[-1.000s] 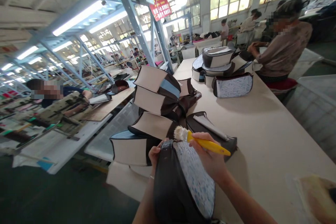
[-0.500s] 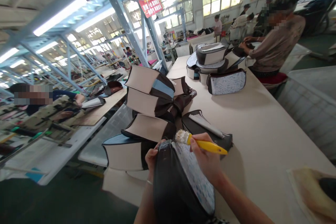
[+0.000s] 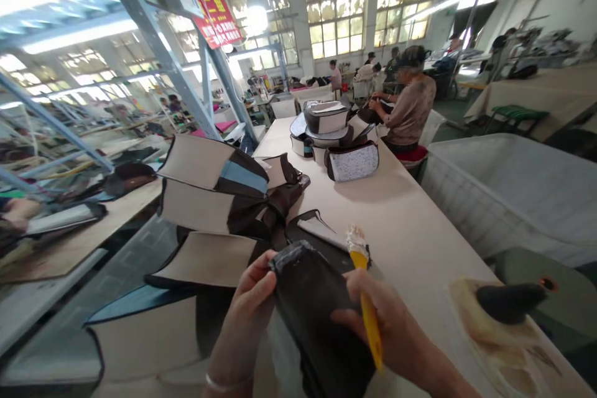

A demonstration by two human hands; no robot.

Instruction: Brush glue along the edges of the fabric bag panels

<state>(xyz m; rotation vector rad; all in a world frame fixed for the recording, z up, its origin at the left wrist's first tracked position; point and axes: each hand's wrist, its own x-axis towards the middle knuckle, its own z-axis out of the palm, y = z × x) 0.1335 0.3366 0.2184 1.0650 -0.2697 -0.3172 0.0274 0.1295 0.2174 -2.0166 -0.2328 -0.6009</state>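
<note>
My left hand (image 3: pixel 247 305) grips the upper left corner of a dark leather-like bag piece (image 3: pixel 317 305), which stands tilted in front of me. A whitish wet-looking smear runs along its top edge. In my right hand (image 3: pixel 392 323) is a brush (image 3: pixel 358 256) with a yellow handle, its pale coated bristles pointing up and away from the bag piece. The fingers of that hand also rest against the right side of the bag piece. Just behind lies another dark bag piece (image 3: pixel 342 255) with a white strip on it, partly hidden by the brush.
Several cream and dark bag parts (image 3: pixel 200 258) are stacked on the left. More bag parts (image 3: pixel 354 163) sit farther along the white table (image 3: pixel 405 224), where a co-worker (image 3: pixel 410 106) is seated. A stained container (image 3: pixel 485 323) with a black object is at right, near a big white bin (image 3: pixel 513 186).
The bag piece has turned, so its speckled lining faces away and the dark side shows. The brush has left its top edge and swung upright. My view has shifted right.
</note>
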